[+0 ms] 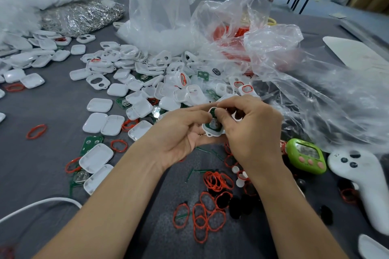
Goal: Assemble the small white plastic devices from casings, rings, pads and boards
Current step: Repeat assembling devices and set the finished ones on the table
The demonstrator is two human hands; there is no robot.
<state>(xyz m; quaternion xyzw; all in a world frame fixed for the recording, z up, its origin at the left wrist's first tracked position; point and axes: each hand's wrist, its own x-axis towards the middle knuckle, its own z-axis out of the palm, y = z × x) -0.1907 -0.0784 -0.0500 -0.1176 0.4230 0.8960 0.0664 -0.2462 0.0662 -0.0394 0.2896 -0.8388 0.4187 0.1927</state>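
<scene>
From the head camera, the left hand (179, 132) cups a white casing (213, 131) with a green board (213, 124) seated in it, fingers curled about it. The right hand (250, 130) pinches its top edge (thumb and forefinger closed). Red rings (207, 206) lie at six o'clock, loose casings (117, 90) at ten.
</scene>
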